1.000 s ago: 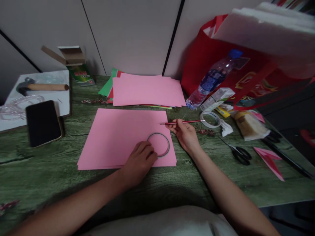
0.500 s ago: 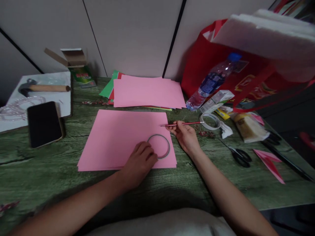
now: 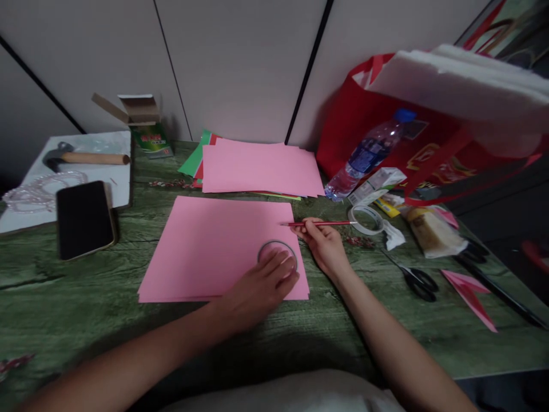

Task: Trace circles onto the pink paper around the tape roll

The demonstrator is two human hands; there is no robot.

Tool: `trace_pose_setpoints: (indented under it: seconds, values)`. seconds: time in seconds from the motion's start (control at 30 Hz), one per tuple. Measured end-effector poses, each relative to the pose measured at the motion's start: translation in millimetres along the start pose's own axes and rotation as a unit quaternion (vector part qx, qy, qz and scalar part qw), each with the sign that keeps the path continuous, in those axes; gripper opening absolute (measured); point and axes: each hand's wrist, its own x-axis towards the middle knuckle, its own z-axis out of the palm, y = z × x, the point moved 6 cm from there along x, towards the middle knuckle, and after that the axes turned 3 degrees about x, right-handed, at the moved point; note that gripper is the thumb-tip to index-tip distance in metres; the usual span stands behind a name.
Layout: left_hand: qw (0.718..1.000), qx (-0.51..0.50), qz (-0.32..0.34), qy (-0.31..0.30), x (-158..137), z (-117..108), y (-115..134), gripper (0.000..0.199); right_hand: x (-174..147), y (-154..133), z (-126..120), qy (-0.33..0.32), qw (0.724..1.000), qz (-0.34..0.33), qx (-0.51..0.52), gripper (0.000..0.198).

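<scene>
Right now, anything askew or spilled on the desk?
Mildly askew: the front pink sheets don't line up at their near corners; behind, a green sheet juts from the left of the rear stack. No spill visible.

Left forearm (image 3: 150,349) slanting in, left grip (image 3: 257,292) palm-down, fingers (image 3: 277,264) reaching forward! Opposite, the right forearm (image 3: 386,323) angles inward, right grip (image 3: 325,244) pinched, thumb (image 3: 316,232) bent inward!

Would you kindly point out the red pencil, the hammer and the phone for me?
Red pencil (image 3: 337,223), head view: on its shaft.
Hammer (image 3: 95,158), head view: on its wooden handle.
Phone (image 3: 84,220), head view: middle of its dark screen.
</scene>
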Motion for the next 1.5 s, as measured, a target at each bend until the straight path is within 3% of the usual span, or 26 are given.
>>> trace_pose_setpoints:
  seconds: [0.13, 0.4, 0.63, 0.9, 1.13, 1.5]
  values:
    - [0.999, -0.015, 0.009, -0.043, 6.8, 5.5, -5.8, 0.031, -3.2, -6.9, 4.9, -0.022, 0.994, -0.014, -0.102, 0.034]
    - [0.999, -0.019, 0.005, -0.035, -2.1, 16.6, -11.4, 0.028, 6.8, -9.1, 40.3, -0.118, 0.956, -0.017, -0.268, 0.039]
    - [0.999, 0.008, 0.004, -0.045, -5.6, 15.4, -9.2, 0.032, 16.1, -7.3, 56.0, -0.142, 0.937, -0.026, -0.317, 0.034]
    - [0.999, 0.003, -0.004, -0.049, -4.2, 12.7, -9.6, 0.032, 15.0, -11.8, 79.2, -0.219, 0.89, -0.08, -0.391, 0.027]
    - [0.999, -0.024, -0.026, -0.034, -3.7, 16.5, -11.8, 0.031, 7.7, -6.5, 99.3, -0.261, 0.856, -0.072, -0.441, 0.012]
    - [0.996, -0.067, -0.041, -0.045, -3.0, 15.5, -13.5, 0.031, 3.0, -4.5, 110.6, -0.296, 0.803, -0.06, -0.515, 0.005]
